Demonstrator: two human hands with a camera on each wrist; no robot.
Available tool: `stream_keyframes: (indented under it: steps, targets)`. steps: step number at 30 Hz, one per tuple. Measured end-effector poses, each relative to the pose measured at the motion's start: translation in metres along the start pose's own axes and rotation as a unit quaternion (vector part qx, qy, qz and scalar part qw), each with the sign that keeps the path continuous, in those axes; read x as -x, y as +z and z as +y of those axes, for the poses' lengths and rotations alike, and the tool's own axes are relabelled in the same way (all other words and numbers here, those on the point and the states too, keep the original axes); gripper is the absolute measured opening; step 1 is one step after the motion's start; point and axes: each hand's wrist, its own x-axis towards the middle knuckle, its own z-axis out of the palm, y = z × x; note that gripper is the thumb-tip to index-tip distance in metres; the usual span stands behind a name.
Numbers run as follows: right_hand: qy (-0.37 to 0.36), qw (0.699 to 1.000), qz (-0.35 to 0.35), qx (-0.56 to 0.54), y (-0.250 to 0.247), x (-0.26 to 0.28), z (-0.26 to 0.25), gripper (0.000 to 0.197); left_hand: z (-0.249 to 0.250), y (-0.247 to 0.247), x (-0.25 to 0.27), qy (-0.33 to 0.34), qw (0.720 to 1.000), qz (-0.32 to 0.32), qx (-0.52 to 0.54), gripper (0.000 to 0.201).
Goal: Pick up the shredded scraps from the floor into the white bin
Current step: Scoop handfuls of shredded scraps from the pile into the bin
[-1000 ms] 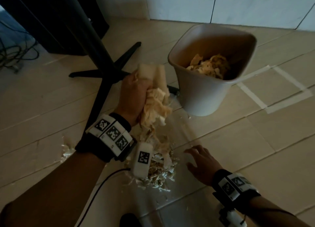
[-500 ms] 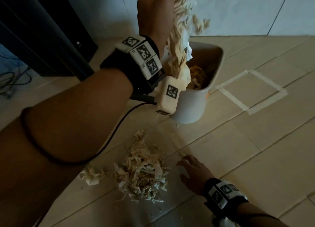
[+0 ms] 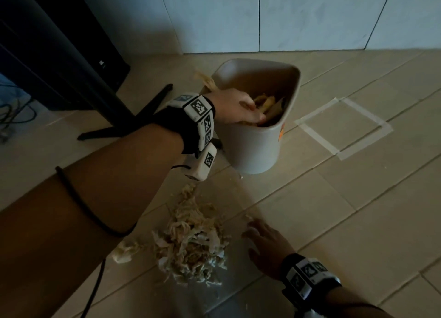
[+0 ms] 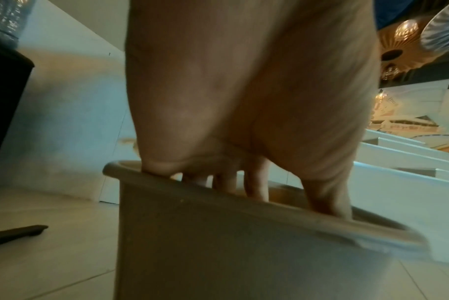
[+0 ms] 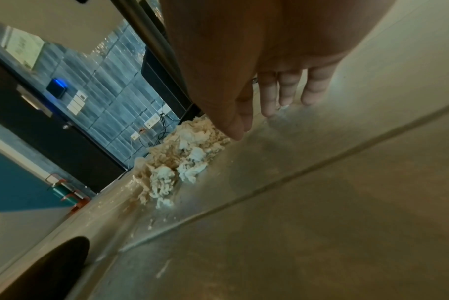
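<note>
The left hand [image 3: 235,108] has dropped into the white bin [image 3: 253,148], grasp unclear; right fingers [image 3: 250,231] spread beside the scraps [image 3: 191,241].

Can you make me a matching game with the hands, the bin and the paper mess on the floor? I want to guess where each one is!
Things:
1. left hand
2. right hand
3. pile of scraps
4. white bin

Places:
A. standing on the floor near the wall
B. reaching into the bin's opening
C. lying on the floor tiles between the two arms
D. spread out low over the floor, right of the pile

Pairs: 1-B, 2-D, 3-C, 4-A
</note>
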Motion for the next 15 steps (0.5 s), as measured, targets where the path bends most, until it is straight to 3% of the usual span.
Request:
stream_keyframes:
  steps: [2, 3, 6, 9, 12, 15]
  targets:
    - [-0.001, 1.000, -0.011, 0.024, 0.004, 0.002, -0.001, 0.049, 0.001, -0.001, 0.008, 0.024, 1.000, -0.009, 0.008, 0.055]
    - [-0.003, 0.999, -0.015, 0.043, 0.007, 0.003, 0.001, 0.050, 0.001, -0.001, 0.013, 0.042, 0.999, 0.021, 0.027, 0.051]
    - [0.024, 0.996, -0.037, 0.075, 0.006, 0.003, 0.000, 0.058, -0.005, -0.003, 0.032, 0.097, 0.976, 0.173, 0.092, 0.041]
    - [0.004, 0.998, -0.025, 0.057, 0.003, 0.002, -0.005, 0.050, -0.026, 0.002, 0.053, 0.111, 0.942, 0.290, 0.125, 0.036]
    - [0.006, 0.999, -0.017, 0.043, -0.003, -0.006, -0.009, 0.047, -0.061, 0.019, 0.072, 0.062, 0.925, 0.332, 0.176, 0.032]
    - [0.012, 0.999, -0.009, 0.030, -0.014, -0.018, -0.020, 0.045, -0.099, 0.049, 0.085, -0.027, 0.927, 0.298, 0.228, 0.032]
